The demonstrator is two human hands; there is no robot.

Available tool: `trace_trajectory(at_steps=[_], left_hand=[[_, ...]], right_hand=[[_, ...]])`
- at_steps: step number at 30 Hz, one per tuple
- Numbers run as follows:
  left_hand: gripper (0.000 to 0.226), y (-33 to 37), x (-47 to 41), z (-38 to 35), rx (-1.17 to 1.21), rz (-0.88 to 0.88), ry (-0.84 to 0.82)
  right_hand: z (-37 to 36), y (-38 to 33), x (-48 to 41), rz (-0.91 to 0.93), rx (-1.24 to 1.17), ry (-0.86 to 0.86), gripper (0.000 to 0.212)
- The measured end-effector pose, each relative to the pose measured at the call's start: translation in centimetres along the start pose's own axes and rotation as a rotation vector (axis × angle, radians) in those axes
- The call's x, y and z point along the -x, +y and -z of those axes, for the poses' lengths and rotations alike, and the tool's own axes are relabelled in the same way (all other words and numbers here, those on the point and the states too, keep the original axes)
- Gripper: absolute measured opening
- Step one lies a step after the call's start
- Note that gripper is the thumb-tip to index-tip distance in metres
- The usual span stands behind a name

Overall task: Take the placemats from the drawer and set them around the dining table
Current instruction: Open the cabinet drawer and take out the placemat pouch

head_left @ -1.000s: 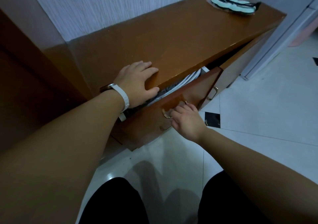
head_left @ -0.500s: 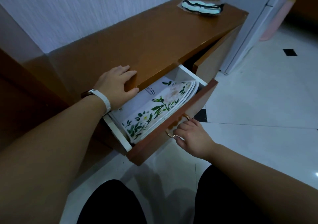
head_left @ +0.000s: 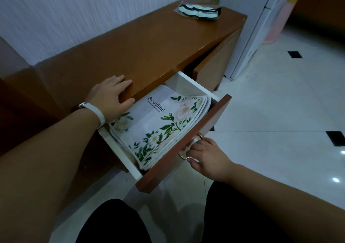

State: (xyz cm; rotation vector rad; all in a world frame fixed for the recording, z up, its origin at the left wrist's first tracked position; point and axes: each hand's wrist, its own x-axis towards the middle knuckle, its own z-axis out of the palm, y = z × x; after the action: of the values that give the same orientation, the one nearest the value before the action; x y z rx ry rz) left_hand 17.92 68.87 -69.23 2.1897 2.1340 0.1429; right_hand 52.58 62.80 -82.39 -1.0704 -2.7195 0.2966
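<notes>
A stack of white placemats [head_left: 158, 123] printed with green leaves, pale flowers and the word "Beautiful" lies in the pulled-out drawer [head_left: 188, 140] of a low brown cabinet [head_left: 141, 50]. My right hand [head_left: 207, 157] grips the brass handle on the drawer's brown front. My left hand [head_left: 110, 95], with a white wristband, rests flat on the cabinet top's front edge, thumb under the lip, just left of the mats.
A small packet with a pale green and black item [head_left: 198, 12] lies at the far end of the cabinet top. A second cabinet door [head_left: 212, 69] stands ajar beyond the drawer. White tiled floor [head_left: 276, 112] spreads to the right; my dark-clothed knees are below.
The drawer went from nearly closed to pulled well out by my right hand, exposing the stack of placemats. My left hand stayed on the cabinet top.
</notes>
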Motion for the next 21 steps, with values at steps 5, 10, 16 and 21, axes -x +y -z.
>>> trace_trajectory(at_steps=[5,10,16,21], left_hand=[[0.066,-0.1,0.0,0.1,0.002,-0.004,-0.005],[0.065,0.0,0.0,0.2,0.010,-0.002,-0.015],[0.065,-0.2,0.0,-0.1,-0.014,-0.019,0.005],[0.060,0.1,0.2,0.1,-0.043,-0.088,0.054]], right_hand=[[0.5,0.1,1.3,-0.004,0.002,-0.017,0.020],[1.6,0.2,1.2,0.010,-0.029,-0.070,0.024],[7.0,0.8,0.7,0.007,-0.127,0.043,0.024],[13.3,3.4,-2.3,0.004,-0.034,0.095,0.026]])
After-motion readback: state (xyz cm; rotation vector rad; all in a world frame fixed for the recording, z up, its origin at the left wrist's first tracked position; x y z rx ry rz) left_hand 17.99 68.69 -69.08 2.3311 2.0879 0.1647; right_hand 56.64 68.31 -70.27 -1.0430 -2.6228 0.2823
